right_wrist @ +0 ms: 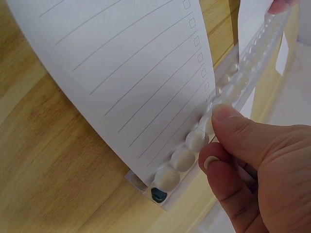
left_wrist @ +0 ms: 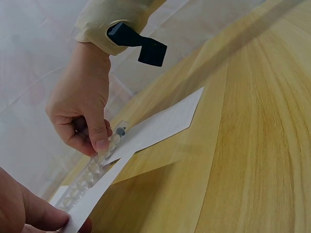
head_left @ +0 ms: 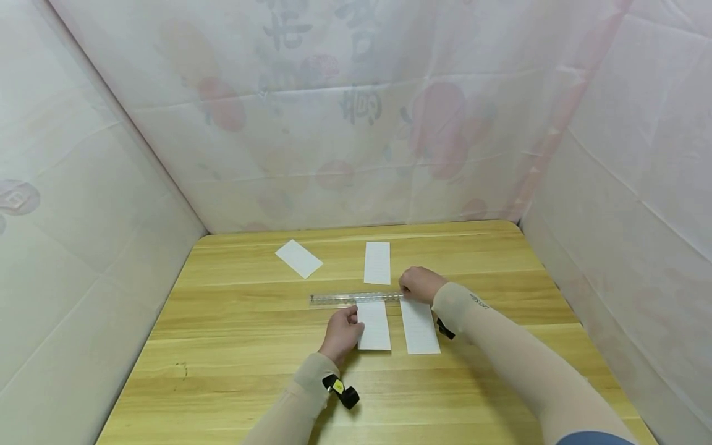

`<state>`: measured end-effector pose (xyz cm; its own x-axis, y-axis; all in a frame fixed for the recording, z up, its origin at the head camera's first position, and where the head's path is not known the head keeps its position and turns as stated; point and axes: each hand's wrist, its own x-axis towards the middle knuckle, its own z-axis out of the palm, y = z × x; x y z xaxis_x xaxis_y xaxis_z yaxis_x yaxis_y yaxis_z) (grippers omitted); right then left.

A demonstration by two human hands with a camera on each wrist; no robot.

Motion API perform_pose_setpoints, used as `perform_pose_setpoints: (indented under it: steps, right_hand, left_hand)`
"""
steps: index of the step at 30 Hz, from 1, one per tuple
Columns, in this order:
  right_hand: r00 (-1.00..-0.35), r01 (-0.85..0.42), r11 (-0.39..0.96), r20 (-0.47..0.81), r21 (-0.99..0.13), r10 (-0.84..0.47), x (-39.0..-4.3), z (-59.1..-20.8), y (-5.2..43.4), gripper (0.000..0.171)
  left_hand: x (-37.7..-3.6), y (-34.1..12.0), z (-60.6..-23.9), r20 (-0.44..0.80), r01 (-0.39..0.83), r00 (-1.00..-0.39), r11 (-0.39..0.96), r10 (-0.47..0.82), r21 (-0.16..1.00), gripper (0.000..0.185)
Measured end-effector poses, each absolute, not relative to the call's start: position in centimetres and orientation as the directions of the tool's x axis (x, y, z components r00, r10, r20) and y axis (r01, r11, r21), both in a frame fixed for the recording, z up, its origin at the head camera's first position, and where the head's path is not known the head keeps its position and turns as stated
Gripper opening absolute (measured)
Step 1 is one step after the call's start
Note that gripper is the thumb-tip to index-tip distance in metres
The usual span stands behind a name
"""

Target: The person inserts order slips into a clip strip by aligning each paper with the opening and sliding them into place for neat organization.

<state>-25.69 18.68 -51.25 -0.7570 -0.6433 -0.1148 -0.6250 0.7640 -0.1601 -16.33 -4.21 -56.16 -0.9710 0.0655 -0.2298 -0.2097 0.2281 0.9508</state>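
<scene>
— Clear plastic, that ruler (head_left: 356, 298)? It lies crosswise on the wooden table (head_left: 233, 346), right over the top ends of two paper slips.

— Yes, see-through, with a row of rounded bumps along it. It spans both the left slip (head_left: 374, 326) and the right slip (head_left: 419, 326), which lie side by side, near each other but apart. That looks like the reason for its place: one straight edge reaches across both slips at once.

— And the hands?

— The right hand (head_left: 419, 284) is at the ruler's right end. In the right wrist view its thumb (right_wrist: 233, 121) and curled fingers pinch the ruler's edge, beside the blue mark (right_wrist: 158, 195) at the end. I judge that it steadies that end so the ruler does not slide.

— The left one?

— The left hand (head_left: 342, 330) is at the left slip's near-left edge, just under the ruler. In the left wrist view its thumb (left_wrist: 41, 213) and a finger beneath pinch the paper's edge, so the fingers are closed on the slip, not spread. The slip curves up off the wood there; the right wrist view shows lined paper with small check boxes arching up against the ruler.

— So the paper is lifted against the ruler?

— It seems so: ruler kept down, paper drawn up along its edge.

— Anything else on the table?

— Two more slips farther back: a tilted one (head_left: 298, 258) to the left, a straight one (head_left: 377, 262) just beyond the ruler. Pale printed sheeting (head_left: 356, 123) walls in the table.
</scene>
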Motion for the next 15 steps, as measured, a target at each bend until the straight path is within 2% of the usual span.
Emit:
perform_pose_setpoints:
  steps: [15]
  right_hand:
    - [-0.754,-0.627,0.76,-0.113,-0.17,-0.647,-25.58,-50.94,18.66,0.018]
  left_hand:
    - [-16.46,-3.66,-56.01,-0.214,-0.183,-0.971,0.24,0.109,0.953,0.051]
